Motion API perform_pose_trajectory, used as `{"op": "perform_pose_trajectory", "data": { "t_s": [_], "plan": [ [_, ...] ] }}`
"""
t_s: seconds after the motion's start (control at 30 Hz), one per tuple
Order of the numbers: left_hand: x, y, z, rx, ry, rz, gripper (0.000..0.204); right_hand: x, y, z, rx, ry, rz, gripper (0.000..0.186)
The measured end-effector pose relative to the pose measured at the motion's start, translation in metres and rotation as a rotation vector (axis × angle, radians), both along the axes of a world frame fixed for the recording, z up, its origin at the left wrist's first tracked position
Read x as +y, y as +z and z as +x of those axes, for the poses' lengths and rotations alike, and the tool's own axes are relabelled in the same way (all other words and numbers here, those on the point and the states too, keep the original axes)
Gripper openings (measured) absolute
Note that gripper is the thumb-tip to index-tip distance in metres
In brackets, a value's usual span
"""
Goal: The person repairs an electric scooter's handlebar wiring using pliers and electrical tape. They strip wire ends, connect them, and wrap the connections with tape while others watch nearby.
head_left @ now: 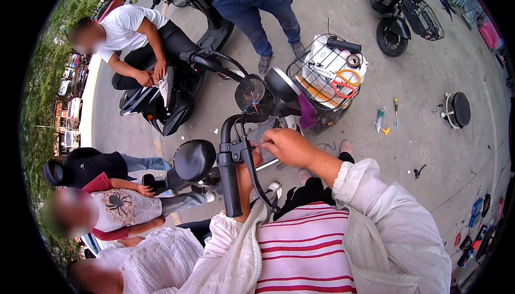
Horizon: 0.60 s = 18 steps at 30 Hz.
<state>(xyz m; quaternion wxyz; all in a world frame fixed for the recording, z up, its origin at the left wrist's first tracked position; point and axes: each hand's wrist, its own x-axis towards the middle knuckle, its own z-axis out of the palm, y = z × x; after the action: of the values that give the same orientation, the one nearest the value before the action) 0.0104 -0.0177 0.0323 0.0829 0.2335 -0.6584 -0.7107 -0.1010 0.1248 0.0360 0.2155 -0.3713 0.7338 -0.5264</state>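
My right hand (pixel 289 147) is closed in a pinch beside the brake lever (pixel 255 172), on what looks like a thin reddish wire. Its fingertips meet those of my left hand (pixel 257 158), which reaches up behind the lever and is partly hidden. The left fingers look closed too; what they hold is too small to make out. Next to them is a handlebar with a black ribbed grip (pixel 230 187). Farther along it sits a round dial housing (pixel 250 94) with coloured wires at its middle. A black mirror (pixel 194 160) stands left of the grip.
The front wire basket (pixel 322 98) carries a white bag, orange-handled scissors (pixel 346 82), a tape roll (pixel 353 61) and a loose grip (pixel 343 45). Screwdrivers (pixel 396 114) and a round black stool (pixel 458 110) are on the ground at right. Several people stand or sit around, near parked scooters.
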Motion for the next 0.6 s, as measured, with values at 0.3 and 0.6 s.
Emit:
{"op": "perform_pose_trajectory", "data": {
  "t_s": [0.3,0.6],
  "plan": [
    [0.001,0.012,0.004,-0.128,0.005,-0.301,0.015,-0.001,0.02,-0.001,0.45,0.039,0.126,0.012],
    [0.002,0.021,0.002,-0.116,0.019,0.141,0.012,-0.008,0.003,0.011,0.18,-0.092,0.007,0.014]
  ]
}}
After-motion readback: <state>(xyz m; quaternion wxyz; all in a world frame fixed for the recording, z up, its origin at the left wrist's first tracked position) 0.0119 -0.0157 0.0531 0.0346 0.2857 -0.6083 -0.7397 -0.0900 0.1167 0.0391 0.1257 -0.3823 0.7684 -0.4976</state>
